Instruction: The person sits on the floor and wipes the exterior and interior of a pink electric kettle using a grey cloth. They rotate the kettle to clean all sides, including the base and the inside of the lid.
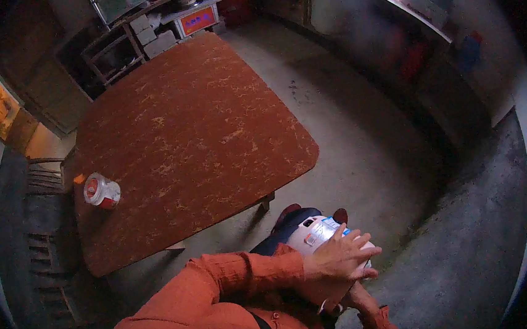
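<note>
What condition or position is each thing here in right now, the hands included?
White appliance: held off the floor, near the table's corner.
Left hand: laid flat on top of the appliance.
Right hand: under the appliance, mostly hidden.
Red-and-white container: lying on its side on the table.
Table: standing, top mostly bare.
Wooden chair: beside the table, unoccupied.

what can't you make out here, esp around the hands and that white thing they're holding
- Head view: the right hand is mostly hidden under the left hand and the white container; its grip cannot be told.
- The white container's lower part is covered by the left hand.
- The red-and-white tub on the table is too small to identify.
- Far shelves are blurred and dark.
</note>
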